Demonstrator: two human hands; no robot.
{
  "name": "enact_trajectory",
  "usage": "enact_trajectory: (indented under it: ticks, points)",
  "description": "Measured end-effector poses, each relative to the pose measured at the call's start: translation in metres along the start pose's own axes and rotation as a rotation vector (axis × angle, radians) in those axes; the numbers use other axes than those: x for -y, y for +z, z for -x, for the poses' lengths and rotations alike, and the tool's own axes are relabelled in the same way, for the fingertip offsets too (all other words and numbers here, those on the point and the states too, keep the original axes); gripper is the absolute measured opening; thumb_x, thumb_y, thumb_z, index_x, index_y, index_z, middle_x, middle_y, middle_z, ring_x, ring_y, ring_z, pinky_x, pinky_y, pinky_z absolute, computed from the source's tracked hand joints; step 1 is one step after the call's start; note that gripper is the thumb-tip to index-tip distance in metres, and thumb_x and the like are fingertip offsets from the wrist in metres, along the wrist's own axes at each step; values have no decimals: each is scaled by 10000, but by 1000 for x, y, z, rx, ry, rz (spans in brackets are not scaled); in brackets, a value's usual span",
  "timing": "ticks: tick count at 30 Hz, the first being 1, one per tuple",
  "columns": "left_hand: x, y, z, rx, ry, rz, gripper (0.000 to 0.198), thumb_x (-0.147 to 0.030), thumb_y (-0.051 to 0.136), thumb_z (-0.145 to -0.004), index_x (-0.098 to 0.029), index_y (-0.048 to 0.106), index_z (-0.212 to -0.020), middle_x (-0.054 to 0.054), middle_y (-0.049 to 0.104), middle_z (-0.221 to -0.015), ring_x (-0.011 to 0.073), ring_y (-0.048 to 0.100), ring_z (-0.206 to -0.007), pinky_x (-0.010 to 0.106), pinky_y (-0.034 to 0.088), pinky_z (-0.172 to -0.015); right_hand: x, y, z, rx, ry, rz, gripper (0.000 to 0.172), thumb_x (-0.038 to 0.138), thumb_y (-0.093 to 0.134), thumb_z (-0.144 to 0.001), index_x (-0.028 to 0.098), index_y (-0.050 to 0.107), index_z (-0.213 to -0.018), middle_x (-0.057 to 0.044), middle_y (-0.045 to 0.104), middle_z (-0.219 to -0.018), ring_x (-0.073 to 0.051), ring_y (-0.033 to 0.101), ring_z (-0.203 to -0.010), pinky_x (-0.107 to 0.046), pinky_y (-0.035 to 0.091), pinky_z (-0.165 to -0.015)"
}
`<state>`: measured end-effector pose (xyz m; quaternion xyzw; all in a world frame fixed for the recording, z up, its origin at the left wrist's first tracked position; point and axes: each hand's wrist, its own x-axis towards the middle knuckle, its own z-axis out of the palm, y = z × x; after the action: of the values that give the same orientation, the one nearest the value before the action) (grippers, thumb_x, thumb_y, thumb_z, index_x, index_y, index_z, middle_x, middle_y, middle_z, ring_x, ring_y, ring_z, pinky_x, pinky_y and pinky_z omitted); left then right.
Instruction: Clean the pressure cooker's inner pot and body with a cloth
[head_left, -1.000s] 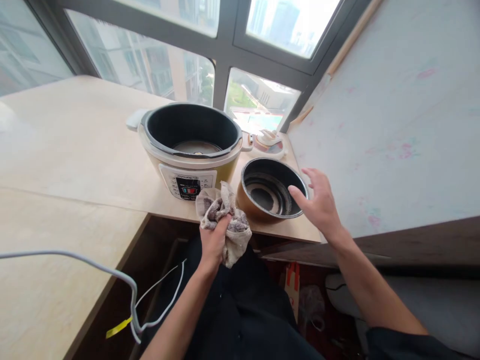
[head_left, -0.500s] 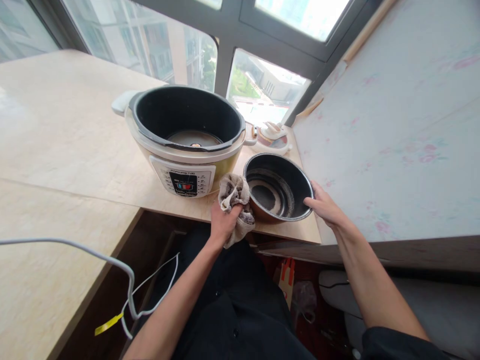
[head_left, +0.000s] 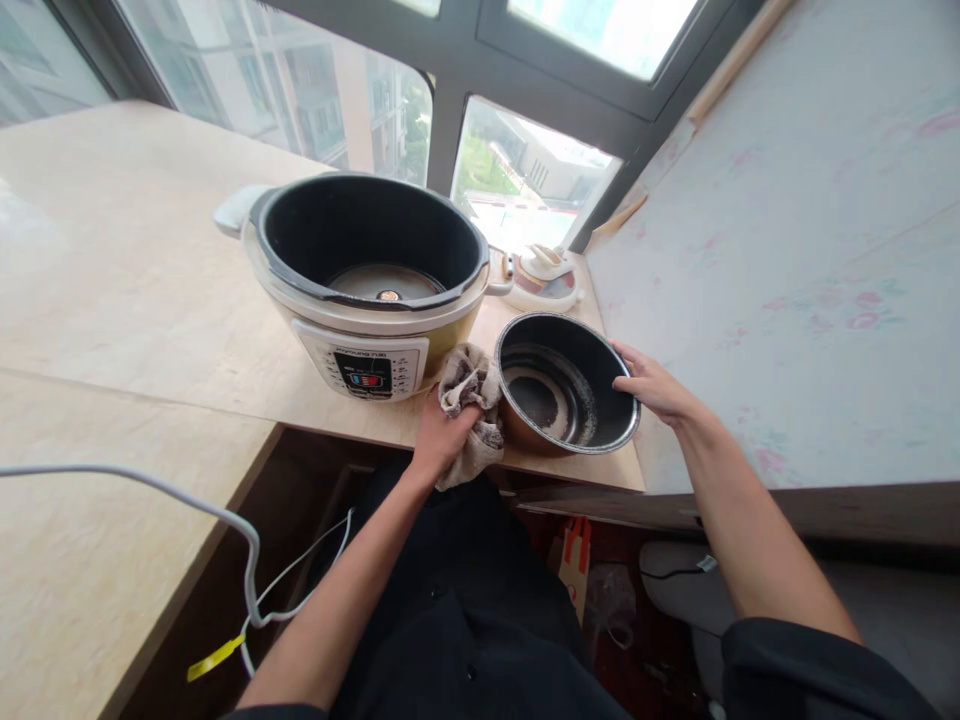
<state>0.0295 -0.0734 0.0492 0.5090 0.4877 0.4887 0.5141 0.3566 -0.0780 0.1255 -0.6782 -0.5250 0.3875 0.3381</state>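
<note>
My right hand (head_left: 654,385) gripped the rim of the inner pot (head_left: 566,395) at its three o'clock side, thumb over the edge, tipping the pot slightly, the open mouth facing me, which I judged was to expose the pale residue ringing its base. At the pot's nine o'clock, my left hand (head_left: 439,440) was clenched around a crumpled rag (head_left: 469,385), bunched tight and pressed against the pot's outer wall. Further out, at eleven o'clock from the pot, sat the cooker body (head_left: 360,290), empty, control panel toward me. A small lid (head_left: 544,275) rested by the window at twelve. Everything stood on the wooden counter (head_left: 112,280), and a white cable (head_left: 225,520) trailed at seven o'clock.
</note>
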Motion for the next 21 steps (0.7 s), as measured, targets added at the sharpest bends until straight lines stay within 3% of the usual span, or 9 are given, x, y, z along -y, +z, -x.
enact_trajectory:
  ticks: [4, 8, 13, 16, 21]
  points:
    - [5, -5, 2, -17, -10, 1, 239, -262, 756, -722, -192, 757, -951, 73, 766, -967, 253, 697, -936, 356, 529, -888, -1, 4, 0, -121, 91, -63, 930, 207, 718, -626, 201, 464, -1520, -95, 428, -1623, -313, 399, -1496, -498, 299, -1242]
    - [7, -4, 6, -51, -31, 42, 246, -249, 788, -694, -195, 767, -933, 64, 769, -942, 250, 705, -923, 352, 540, -893, -13, 17, 25, -305, 176, -175, 1010, 373, 785, -723, 227, 302, -1598, -147, 344, -1661, -332, 424, -1481, -519, 391, -1191]
    - [3, 2, 11, -106, -79, 129, 294, -233, 814, -660, -213, 772, -950, 66, 768, -986, 275, 696, -1009, 385, 520, -977, -24, 58, 70, -449, 29, -190, 901, 466, 747, -800, 242, 331, -1568, -132, 508, -1542, -309, 493, -1429, -488, 410, -1193]
    - [0, 6, 13, -147, -93, 159, 323, -206, 828, -617, -213, 763, -933, 63, 761, -978, 287, 690, -1027, 404, 513, -994, -19, 81, 83, -498, -61, -167, 702, 355, 665, -839, 234, 448, -1496, -101, 615, -1415, -298, 575, -1319, -510, 424, -1175]
    - [-2, 10, 13, -149, -71, 106, 259, -204, 810, -619, -184, 748, -869, 66, 739, -912, 264, 687, -932, 364, 524, -911, -18, 80, 79, -504, -87, -93, 664, 196, 537, -762, 222, 500, -1425, -77, 676, -1267, -274, 634, -1159, -503, 483, -1100]
